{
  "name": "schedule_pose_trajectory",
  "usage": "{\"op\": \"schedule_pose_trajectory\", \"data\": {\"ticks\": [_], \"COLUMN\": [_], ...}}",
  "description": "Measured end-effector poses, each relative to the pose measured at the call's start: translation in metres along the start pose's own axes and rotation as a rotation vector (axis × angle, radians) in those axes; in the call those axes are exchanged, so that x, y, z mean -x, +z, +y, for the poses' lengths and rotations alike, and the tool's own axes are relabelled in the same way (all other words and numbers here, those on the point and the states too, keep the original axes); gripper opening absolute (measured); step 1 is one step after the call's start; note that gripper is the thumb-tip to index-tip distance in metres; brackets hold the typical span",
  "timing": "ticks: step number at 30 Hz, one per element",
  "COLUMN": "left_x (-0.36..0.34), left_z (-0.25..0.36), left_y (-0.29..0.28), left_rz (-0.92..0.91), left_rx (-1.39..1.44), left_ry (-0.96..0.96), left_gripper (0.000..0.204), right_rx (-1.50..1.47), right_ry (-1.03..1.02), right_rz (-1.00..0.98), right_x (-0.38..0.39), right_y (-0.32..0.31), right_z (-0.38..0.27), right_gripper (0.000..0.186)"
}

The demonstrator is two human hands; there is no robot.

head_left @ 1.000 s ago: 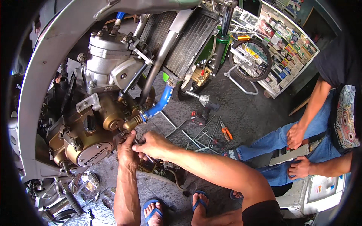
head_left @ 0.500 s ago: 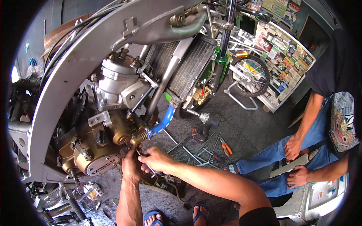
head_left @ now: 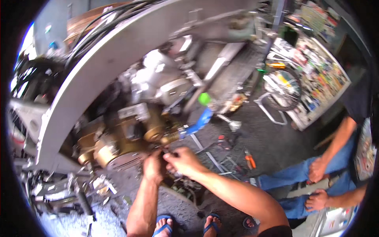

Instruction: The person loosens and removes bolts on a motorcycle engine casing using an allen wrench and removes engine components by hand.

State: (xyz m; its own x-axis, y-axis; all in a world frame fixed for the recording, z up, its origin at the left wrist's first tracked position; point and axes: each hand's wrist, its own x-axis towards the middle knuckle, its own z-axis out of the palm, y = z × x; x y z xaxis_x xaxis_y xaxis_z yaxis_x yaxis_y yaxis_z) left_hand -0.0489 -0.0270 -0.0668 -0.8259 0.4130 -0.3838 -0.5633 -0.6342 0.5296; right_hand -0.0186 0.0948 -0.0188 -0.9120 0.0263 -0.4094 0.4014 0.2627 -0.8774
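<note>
Below one blue hose (head_left: 200, 122), one left hand (head_left: 153, 166), one right hand (head_left: 186, 161), fingers' hold unclear

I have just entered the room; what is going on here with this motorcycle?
The person's left hand and right hand are close together beside the bronze engine cover, below the blue hose in the picture. Blur hides exactly what they grip. A second person appears seated at the right. Orange-handled pliers lie on the floor.
</note>
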Motion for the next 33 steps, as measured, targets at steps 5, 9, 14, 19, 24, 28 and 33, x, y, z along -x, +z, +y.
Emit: {"op": "schedule_pose_trajectory", "data": {"ticks": [5, 9, 14, 19, 24, 28, 33], "left_x": [-0.012, -0.007, -0.008, -0.017, -0.012, -0.001, -0.013], "left_z": [-0.011, 0.000, 0.004, -0.004, -0.002, 0.002, -0.002], "left_y": [0.011, 0.005, 0.009, -0.004, -0.007, 0.008, -0.002], "left_rz": [0.081, 0.107, 0.106, 0.010, -0.076, 0.040, 0.022], "left_rx": [0.022, 0.027, 0.093, 0.198, 0.138, -0.040, 0.044], "left_ry": [0.196, 0.167, 0.119, 0.133, 0.117, 0.259, 0.245], "left_gripper": [0.017, 0.015, 0.014, 0.012, 0.011, 0.017, 0.015], "right_rx": [0.215, -0.182, -0.454, -1.385, -1.509, -0.322, 0.372], "right_ry": [-0.144, -0.093, -0.097, 0.107, 0.138, -0.271, -0.482], "right_rz": [0.238, 0.204, 0.159, -0.225, -0.292, 0.426, 0.649], "right_x": [0.029, 0.024, 0.022, 0.016, 0.029, 0.024, 0.032], "right_y": [0.005, 0.020, 0.015, 0.010, 0.023, 0.040, 0.041], "right_z": [0.001, 0.008, 0.013, 0.028, 0.032, 0.041, 0.024], "right_gripper": [0.025, 0.033, 0.029, 0.032, 0.032, 0.026, 0.023]}}
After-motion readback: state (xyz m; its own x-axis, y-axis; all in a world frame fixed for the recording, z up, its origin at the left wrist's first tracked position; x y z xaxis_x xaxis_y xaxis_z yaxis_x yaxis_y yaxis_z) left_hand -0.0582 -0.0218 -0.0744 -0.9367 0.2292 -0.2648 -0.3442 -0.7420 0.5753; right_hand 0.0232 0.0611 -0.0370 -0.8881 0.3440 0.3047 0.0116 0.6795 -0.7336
